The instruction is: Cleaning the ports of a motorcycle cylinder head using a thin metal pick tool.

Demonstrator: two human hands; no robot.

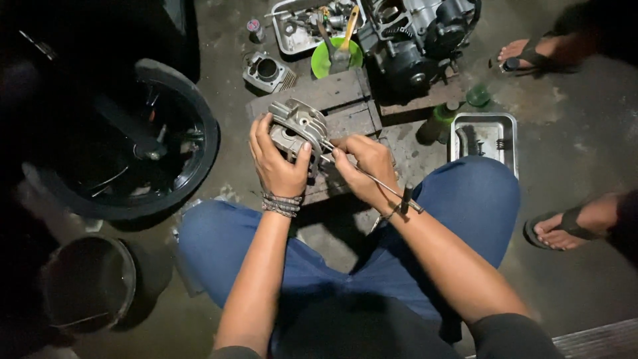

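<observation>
The left hand (pixel 278 163) clamps the cylinder head (pixel 297 127) steady on the wooden block (pixel 345 106), so the right hand (pixel 365 169), gripping a T-handle wrench (pixel 382 186), can work it.

Far ahead of me sits an engine block (pixel 415 40), with a green bowl (pixel 330 61) holding a brush (pixel 343 46) just left of it and a parts tray (pixel 299 26) beyond. To my right lies a metal pan (pixel 485 139); to my left a tyre (pixel 133 143) and a dark bucket (pixel 86 282).
</observation>
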